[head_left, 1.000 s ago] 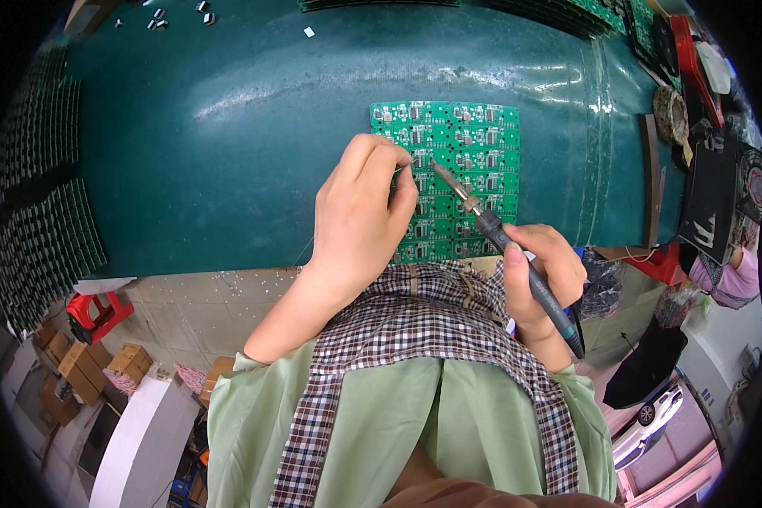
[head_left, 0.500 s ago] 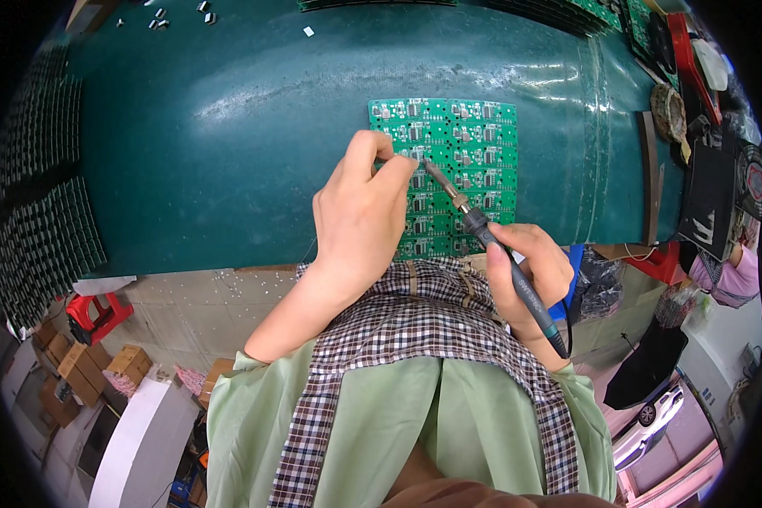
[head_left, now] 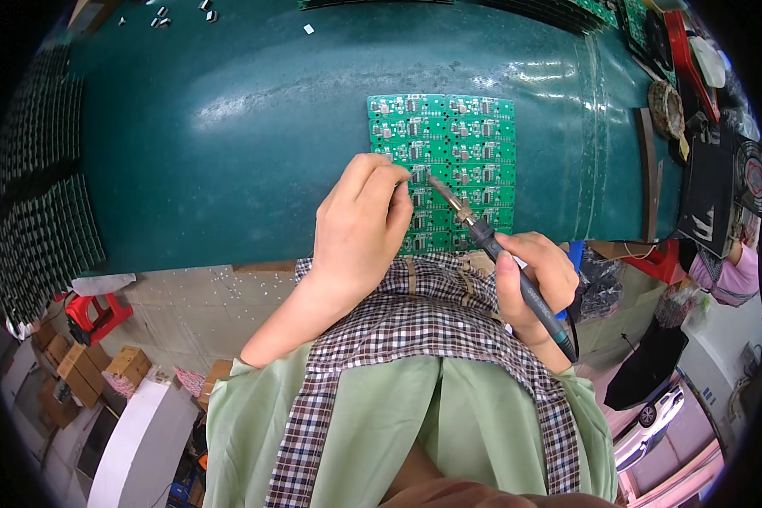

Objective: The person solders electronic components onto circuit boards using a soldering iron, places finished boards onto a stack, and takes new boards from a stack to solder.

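A green panel of joined circuit boards (head_left: 483, 152) lies flat at the front edge of the bench, each board carrying small chips and parts. In my right hand (head_left: 540, 275) is a soldering iron (head_left: 525, 288), gripped like a pen, its tip pointing up and left at a chip near the panel's middle. Whether the tip touches the board I cannot tell. My left hand (head_left: 360, 220) is over the panel's left edge with fingers pinched together close to the tip; anything between them is too small to make out.
Stacked circuit boards (head_left: 46, 212) stand along the left of the green bench (head_left: 229, 169). More boards (head_left: 559, 13) line the far edge. Small metal parts (head_left: 161, 17) lie at the far left. On the right are a dark bar (head_left: 646, 173), a round brown dish (head_left: 666, 110) and a red tray (head_left: 690, 63).
My left hand and the soldering iron have moved slightly nearer to me, down to the following row of boards. The panel has shifted very slightly away from me.
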### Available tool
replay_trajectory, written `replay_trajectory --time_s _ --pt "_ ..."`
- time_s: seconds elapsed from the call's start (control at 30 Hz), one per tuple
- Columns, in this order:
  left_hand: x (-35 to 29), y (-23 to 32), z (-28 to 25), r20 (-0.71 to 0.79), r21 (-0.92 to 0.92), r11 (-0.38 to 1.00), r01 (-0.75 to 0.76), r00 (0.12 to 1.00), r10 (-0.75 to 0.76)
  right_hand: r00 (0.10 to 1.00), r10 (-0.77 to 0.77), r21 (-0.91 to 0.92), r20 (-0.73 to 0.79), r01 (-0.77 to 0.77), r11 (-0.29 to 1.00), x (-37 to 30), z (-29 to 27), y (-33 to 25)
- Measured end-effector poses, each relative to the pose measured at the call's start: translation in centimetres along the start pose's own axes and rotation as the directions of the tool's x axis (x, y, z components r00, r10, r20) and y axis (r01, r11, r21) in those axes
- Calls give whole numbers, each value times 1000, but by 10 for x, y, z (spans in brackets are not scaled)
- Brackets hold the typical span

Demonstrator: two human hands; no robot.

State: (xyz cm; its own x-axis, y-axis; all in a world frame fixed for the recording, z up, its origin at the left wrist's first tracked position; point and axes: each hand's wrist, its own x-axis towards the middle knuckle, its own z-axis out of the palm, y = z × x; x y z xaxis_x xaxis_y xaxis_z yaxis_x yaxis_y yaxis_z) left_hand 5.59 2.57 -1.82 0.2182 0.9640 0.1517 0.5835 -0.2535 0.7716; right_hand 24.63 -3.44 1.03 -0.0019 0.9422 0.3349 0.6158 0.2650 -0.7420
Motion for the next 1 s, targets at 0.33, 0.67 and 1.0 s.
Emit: replay_trajectory --time_s 0.33,0.67,1.0 --pt "-1 3 0 43 3 1000 10 999 -10 999 -38 19 -9 38 999 -4 6 1" --pt "-6 7 -6 59 130 992 -4 998 -4 993 -111 11 -40 111 994 -11 2 -1" --pt "-18 1 -8 11 34 999 -41 999 40 1000 -10 26 14 10 1000 -8 4 -3"
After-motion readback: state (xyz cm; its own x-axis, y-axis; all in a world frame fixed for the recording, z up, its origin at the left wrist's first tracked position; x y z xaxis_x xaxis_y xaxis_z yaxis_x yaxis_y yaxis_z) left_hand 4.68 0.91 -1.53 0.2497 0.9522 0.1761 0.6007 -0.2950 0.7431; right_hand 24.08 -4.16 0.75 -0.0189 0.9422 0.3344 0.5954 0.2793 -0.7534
